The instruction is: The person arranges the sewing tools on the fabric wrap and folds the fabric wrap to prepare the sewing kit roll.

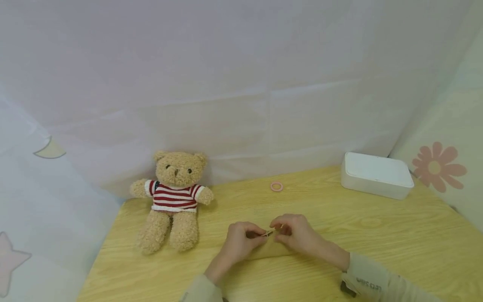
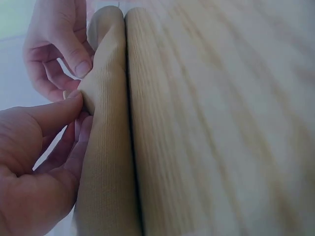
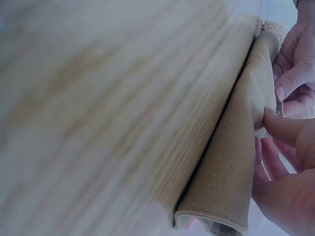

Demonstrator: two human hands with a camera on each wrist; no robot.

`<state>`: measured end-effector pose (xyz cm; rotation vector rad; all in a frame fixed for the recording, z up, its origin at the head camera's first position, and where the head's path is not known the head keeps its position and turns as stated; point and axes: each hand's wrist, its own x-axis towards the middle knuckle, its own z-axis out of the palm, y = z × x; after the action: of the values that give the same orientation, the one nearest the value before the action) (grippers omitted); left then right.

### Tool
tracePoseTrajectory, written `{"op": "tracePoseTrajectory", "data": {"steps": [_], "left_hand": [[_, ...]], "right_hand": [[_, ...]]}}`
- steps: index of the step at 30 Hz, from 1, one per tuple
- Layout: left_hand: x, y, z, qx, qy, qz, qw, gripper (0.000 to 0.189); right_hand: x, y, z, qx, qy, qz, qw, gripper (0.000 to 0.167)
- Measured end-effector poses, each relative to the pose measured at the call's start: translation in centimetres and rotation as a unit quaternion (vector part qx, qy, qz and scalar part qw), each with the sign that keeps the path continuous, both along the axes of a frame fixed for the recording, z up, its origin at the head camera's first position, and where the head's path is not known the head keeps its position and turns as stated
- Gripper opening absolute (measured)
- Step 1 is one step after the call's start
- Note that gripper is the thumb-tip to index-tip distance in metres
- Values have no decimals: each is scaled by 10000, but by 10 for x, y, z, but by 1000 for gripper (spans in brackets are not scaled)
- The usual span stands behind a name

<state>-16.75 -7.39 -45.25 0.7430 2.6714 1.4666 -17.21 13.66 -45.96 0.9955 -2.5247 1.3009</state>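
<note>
A tan cloth pouch (image 1: 272,248), ribbed and soft, lies near the front of the wooden table between the two hands. My left hand (image 1: 239,240) pinches its upper edge between thumb and fingers, where a small light loop (image 2: 64,95) sticks out. Close beside it, my right hand (image 1: 299,235) holds the same edge, with the thumb pressed on the cloth. Something small and dark shows between the fingertips, too small to make out. In the right wrist view one end of the pouch (image 3: 221,162) is folded, with a dark patch inside.
A teddy bear (image 1: 175,197) in a red-and-white striped shirt sits at the left. Behind the hands lies a pink ring (image 1: 276,186). A white lidded box (image 1: 377,175) stands at the back right, near the pale cloth wall (image 1: 241,105).
</note>
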Motion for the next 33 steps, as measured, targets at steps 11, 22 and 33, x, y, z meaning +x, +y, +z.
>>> {"op": "tracePoseTrajectory", "data": {"steps": [11, 22, 33], "left_hand": [[-5, -1, 3, -433, -41, -126, 9990, 13], [-6, 0, 6, -765, 29, -263, 9967, 12], [-7, 2, 10, -1121, 117, -388, 9929, 8]], "right_hand": [[-1, 0, 3, 105, -103, 91, 9998, 25], [-3, -4, 0, 240, 122, 352, 9990, 25], [-10, -1, -2, 203, 480, 770, 9957, 19]]}}
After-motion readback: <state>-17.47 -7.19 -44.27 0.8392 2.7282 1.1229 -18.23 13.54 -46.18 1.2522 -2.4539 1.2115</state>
